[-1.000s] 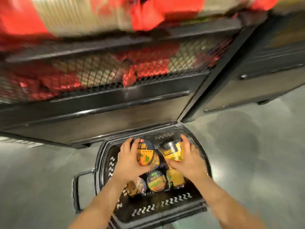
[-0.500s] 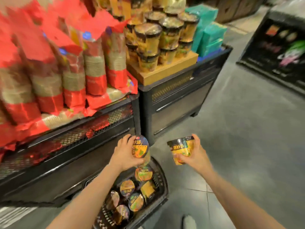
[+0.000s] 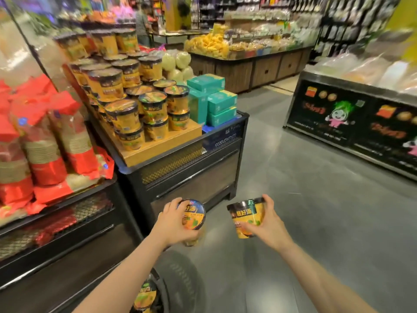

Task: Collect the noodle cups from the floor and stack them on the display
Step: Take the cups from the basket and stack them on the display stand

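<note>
Low at 6 o'clock, left hand (image 3: 172, 222) grips a noodle cup (image 3: 194, 214), lid facing cam; right hand (image 3: 266, 224) grips another cup (image 3: 247, 216) w/ curled fingers. Stacked cups (image 3: 135, 96) on display (image 3: 180, 163) at 11 o'clock.

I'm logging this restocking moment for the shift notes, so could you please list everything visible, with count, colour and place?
held noodle cups: two, yellow with black rims, one in the left hand, one in the right
stacked noodle cups: many, yellow and black, on the wooden display tray
basket: one, black, on the floor below, at least one cup inside
teal boxes: several, right of the stack
red packets: many, left shelf
black printed counter: one, across the aisle
left hand: grips a cup
right hand: grips a cup
</note>
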Available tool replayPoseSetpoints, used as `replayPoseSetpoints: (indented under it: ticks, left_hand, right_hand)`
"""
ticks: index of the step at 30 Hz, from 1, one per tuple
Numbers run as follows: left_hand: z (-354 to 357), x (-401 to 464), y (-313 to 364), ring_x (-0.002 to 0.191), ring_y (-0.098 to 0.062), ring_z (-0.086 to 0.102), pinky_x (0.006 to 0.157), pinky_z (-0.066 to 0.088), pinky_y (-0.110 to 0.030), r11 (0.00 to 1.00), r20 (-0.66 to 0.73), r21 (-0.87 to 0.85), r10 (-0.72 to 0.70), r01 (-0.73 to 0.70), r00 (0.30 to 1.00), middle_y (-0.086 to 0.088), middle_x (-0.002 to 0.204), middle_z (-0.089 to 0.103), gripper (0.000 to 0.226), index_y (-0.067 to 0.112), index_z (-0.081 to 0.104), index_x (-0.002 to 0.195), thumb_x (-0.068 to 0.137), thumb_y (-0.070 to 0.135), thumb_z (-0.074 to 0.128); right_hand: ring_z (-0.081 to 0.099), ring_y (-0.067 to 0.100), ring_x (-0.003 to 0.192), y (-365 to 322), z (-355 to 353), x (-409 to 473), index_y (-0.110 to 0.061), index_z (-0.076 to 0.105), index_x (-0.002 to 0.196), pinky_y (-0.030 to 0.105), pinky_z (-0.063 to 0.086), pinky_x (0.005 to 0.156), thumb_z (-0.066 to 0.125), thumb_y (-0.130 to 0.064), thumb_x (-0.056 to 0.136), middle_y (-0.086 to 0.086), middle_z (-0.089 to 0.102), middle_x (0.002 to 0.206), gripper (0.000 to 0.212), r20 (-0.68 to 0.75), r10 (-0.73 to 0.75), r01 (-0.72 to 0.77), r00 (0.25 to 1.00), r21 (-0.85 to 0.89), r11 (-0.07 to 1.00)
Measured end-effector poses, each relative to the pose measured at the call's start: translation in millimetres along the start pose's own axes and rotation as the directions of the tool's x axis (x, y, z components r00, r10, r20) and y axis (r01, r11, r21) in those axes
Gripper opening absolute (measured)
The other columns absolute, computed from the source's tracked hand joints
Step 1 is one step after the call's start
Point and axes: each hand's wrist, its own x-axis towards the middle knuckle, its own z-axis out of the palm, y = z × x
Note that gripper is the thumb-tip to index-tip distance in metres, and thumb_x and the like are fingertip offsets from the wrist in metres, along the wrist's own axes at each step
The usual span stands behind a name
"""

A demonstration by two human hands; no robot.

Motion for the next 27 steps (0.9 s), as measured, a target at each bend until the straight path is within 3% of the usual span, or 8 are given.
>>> replayPoseSetpoints:
  ticks: [5,12,16,19,23,27]
  left_hand:
    - [-9,41,52,0.137,-0.022,0.025,0.112,0.031,-0.045,0.999,-0.029,0.028,0.038,-0.038,0.999,0.003,0.151,0.024,0.103,0.03,0.032,0.145,0.057,0.074,0.062]
    - [-45,104,71,0.14,-0.022,0.022,0.114,0.028,-0.047,0.999,-0.103,0.047,0.006,-0.002,0.995,0.003,0.155,0.02,0.108,0.032,0.029,0.146,0.053,0.079,0.057]
    - [-75,150,54,0.14,-0.022,0.024,0.115,0.028,-0.046,0.997,-0.176,0.07,-0.025,0.038,0.984,0.003,0.154,0.022,0.103,0.03,0.031,0.147,0.06,0.076,0.063]
    - [-104,181,32,0.136,-0.022,0.031,0.111,0.033,-0.044,0.995,-0.247,0.063,-0.057,0.075,0.967,0.001,0.15,0.03,0.103,0.029,0.036,0.145,0.059,0.078,0.064]
    - [-140,207,11,0.135,-0.023,0.03,0.112,0.032,-0.042,0.992,-0.308,0.018,-0.111,0.123,0.945,0.001,0.148,0.031,0.107,0.029,0.038,0.144,0.053,0.082,0.058]
    - [-179,213,-11,0.141,-0.026,0.026,0.113,0.03,-0.046,0.978,-0.358,-0.032,-0.203,0.205,0.911,0.0,0.153,0.027,0.109,0.03,0.036,0.146,0.053,0.083,0.06]
  right_hand:
    - [0.055,0.016,0.108,12,-50,34,-0.04,0.016,0.139,0.032,0.045,0.091,0.085,-0.056,0.059,-0.009,0.05,0.126,0.108,-0.046,-0.055,0.056,0.997,0.038,0.998]
    - [0.054,0.015,0.108,5,-72,110,-0.039,0.016,0.138,0.026,0.041,0.083,0.086,-0.055,0.057,-0.009,0.048,0.125,0.108,-0.048,-0.118,0.122,0.992,0.092,0.988]
    - [0.057,0.014,0.107,-26,-73,171,-0.04,0.016,0.135,0.027,0.046,0.083,0.087,-0.049,0.058,-0.01,0.049,0.122,0.105,-0.029,-0.209,0.211,0.978,0.129,0.969]
    - [0.056,0.016,0.111,-55,-65,219,-0.046,0.013,0.133,0.039,0.049,0.096,0.084,-0.059,0.053,-0.007,0.051,0.126,0.108,-0.012,-0.26,0.26,0.965,0.123,0.958]
    - [0.056,0.017,0.112,-102,-57,272,-0.045,0.013,0.134,0.037,0.047,0.096,0.082,-0.064,0.05,-0.006,0.053,0.128,0.109,0.026,-0.333,0.327,0.942,0.133,0.936]
    - [0.054,0.021,0.119,-155,-43,323,-0.043,0.014,0.136,0.045,0.045,0.102,0.08,-0.071,0.051,-0.003,0.051,0.134,0.111,0.051,-0.439,0.425,0.897,0.17,0.889]
